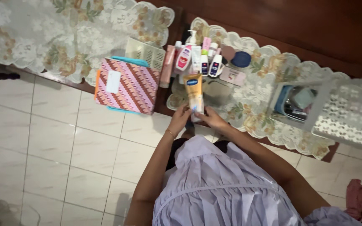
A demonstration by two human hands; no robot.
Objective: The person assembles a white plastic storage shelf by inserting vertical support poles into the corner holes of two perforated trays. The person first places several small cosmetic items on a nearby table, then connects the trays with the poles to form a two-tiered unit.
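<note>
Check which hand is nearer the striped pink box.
Left. The left hand grips the yellow tube on the side facing the striped pink box; the right hand is on the tube's far side.

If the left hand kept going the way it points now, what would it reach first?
The left hand already grips the yellow tube. Further up that line, the row of small bottles likely comes first, though depth is unclear.

yellow lotion tube (194,93), blue label, centre | white-pink bottles (193,58) behind | striped pink box (126,86), white label, left
</note>
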